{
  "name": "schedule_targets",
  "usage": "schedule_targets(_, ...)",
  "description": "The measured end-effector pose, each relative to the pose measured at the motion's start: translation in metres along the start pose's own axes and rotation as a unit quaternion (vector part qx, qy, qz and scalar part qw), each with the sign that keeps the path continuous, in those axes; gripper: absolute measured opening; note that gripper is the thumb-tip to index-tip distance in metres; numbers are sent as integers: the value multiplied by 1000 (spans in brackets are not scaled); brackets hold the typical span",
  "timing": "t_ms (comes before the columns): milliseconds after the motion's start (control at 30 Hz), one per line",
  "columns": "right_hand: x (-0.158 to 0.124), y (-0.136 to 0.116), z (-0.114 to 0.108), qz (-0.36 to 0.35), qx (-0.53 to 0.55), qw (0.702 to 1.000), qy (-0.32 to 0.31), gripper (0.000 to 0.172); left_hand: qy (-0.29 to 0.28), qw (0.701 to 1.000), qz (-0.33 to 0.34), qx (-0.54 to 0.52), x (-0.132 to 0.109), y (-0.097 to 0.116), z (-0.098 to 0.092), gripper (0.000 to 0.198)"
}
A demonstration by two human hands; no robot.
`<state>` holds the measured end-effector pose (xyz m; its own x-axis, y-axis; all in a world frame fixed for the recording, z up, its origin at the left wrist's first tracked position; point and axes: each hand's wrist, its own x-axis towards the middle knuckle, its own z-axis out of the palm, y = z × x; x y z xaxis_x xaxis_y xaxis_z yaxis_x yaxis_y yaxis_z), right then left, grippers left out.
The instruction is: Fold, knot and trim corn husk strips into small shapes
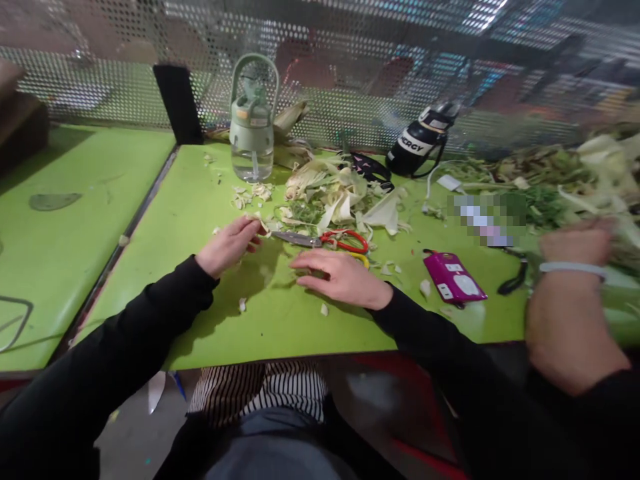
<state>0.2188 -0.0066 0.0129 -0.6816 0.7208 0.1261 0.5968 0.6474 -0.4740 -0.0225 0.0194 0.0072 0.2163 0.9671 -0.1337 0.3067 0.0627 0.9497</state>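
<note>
My left hand (pixel 233 243) is closed in a pinch above the green table (pixel 220 340), with a pale scrap of peel (pixel 261 224) at its fingertips. To its right, my right hand (pixel 345 275) is held low over the table. Its thumb and fingers are apart and nothing shows between them. Just beyond it lie scissors (pixel 345 239) with red and yellow handles, their blades pointing toward my left hand. Behind the scissors is a heap of pale husks and green scraps (pixel 340 190). Small white peel bits (pixel 253 195) lie left of the heap.
A pale green water bottle (pixel 253 143) stands at the back, and a black bottle (pixel 423 140) leans to its right. A purple case (pixel 455 277) lies on the right. Another person's arm (pixel 570 313) reaches toward more leafy scraps (pixel 545 177). A perforated metal screen (pixel 330 87) borders the table.
</note>
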Motion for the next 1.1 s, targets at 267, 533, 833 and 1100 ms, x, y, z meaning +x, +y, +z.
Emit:
schedule_targets(267, -12, 79, -51, 287, -196, 921, 179, 19, 78, 845, 160, 505, 13, -32, -12, 39)
schedule_targets(533, -15, 101, -28, 193, -209, 936, 206, 14, 91, 845, 168, 500, 7, -31, -9, 43)
schedule_targets(833, -9, 53, -2, -98, -266, 946, 159, 24, 72, 948, 216, 224, -8, -9, 9, 29)
schedule_targets(1100, 0, 39, 11, -221, -281, 925, 132, 23, 65, 986, 132, 74, 1, -3, 41, 16)
